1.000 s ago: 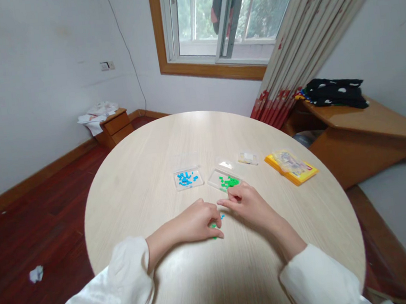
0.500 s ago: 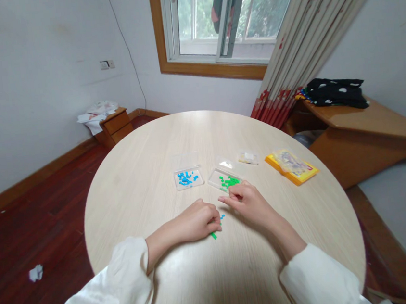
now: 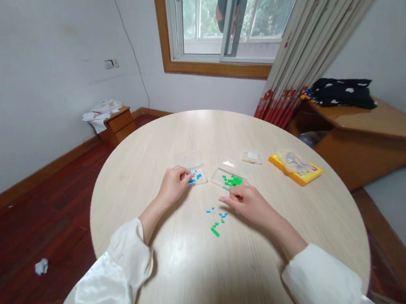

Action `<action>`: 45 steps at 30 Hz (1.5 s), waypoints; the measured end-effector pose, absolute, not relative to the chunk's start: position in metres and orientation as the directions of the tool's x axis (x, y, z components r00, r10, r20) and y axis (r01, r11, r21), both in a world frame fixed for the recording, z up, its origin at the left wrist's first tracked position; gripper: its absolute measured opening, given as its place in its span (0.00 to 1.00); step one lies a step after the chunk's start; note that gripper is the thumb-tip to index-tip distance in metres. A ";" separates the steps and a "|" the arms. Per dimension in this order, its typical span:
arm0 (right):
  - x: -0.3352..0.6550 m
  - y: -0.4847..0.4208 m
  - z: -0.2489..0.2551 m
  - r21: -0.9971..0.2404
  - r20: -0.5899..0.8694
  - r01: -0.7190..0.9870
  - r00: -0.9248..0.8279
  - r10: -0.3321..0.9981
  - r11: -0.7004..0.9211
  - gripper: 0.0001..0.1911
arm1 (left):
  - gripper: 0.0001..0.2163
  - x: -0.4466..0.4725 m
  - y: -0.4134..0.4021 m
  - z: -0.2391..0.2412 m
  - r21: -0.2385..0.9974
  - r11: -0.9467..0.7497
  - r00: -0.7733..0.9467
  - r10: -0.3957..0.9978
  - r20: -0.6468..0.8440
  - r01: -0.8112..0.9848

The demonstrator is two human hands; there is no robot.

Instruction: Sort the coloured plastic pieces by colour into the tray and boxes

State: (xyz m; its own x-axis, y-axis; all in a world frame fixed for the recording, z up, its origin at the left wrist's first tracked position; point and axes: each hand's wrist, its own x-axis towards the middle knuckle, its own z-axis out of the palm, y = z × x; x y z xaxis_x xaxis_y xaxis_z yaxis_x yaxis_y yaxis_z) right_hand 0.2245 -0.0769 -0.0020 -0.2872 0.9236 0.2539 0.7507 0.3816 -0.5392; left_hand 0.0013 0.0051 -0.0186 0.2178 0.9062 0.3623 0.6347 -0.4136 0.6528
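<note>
My left hand [image 3: 173,183] is over the left part of a clear plastic box [image 3: 202,181] holding small blue bricks [image 3: 198,175]. Its thumb and fingers are pinched together at the bricks; what is between them is too small to make out. My right hand [image 3: 246,201] rests by the front right edge of a second clear box [image 3: 219,183], filled with green bricks [image 3: 232,181]. Its thumb is stretched out leftward, the fingers are loosely bent, and I see nothing held. Between the hands, several loose blue bricks [image 3: 223,215] and a long green brick [image 3: 214,231] with smaller green ones lie on the table.
A small clear case [image 3: 251,157] and a yellow box [image 3: 297,167] with a plastic packet on top lie at the right of the round table [image 3: 152,152]. A wooden cabinet [image 3: 364,140] stands beyond the right edge, near the curtain [image 3: 308,49].
My left hand has moved up and left from the loose bricks to the box of blue bricks, uncovering the loose bricks. My right hand stays by the green bricks. The view has shifted slightly.
</note>
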 end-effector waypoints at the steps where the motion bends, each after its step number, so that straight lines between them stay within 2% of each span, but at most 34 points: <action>1: 0.225 -0.076 -0.002 -0.539 0.249 0.752 -0.288 0.925 0.380 0.23 | 0.05 0.002 0.005 -0.020 0.651 -0.419 0.213 0.903 0.373 0.633; 27: 0.224 -0.076 -0.001 -0.547 0.192 0.758 -0.299 0.935 0.355 0.23 | 0.10 0.001 0.007 -0.022 0.659 -0.394 0.183 0.912 0.367 0.641; 32: 0.224 -0.076 0.000 -0.551 0.183 0.759 -0.295 0.938 0.346 0.23 | 0.09 0.000 0.009 -0.023 0.666 -0.389 0.176 0.914 0.365 0.637; 39: 0.221 -0.076 -0.001 -0.544 0.191 0.756 -0.311 0.931 0.364 0.23 | 0.07 0.003 0.014 -0.033 0.607 -0.463 0.320 0.886 0.335 0.646; 45: 0.221 -0.076 -0.001 -0.549 0.188 0.755 -0.307 0.933 0.359 0.23 | 0.06 -0.002 0.014 -0.026 0.582 -0.445 0.406 0.890 0.206 0.681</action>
State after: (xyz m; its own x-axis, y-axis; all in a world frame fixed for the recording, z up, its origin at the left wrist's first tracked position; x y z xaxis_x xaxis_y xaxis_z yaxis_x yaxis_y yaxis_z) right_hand 0.2208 -0.0761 -0.0007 -0.3070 0.9330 0.1880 0.7547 0.3590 -0.5492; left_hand -0.0016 0.0137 -0.0264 0.4062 0.8902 0.2061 0.6808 -0.4453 0.5816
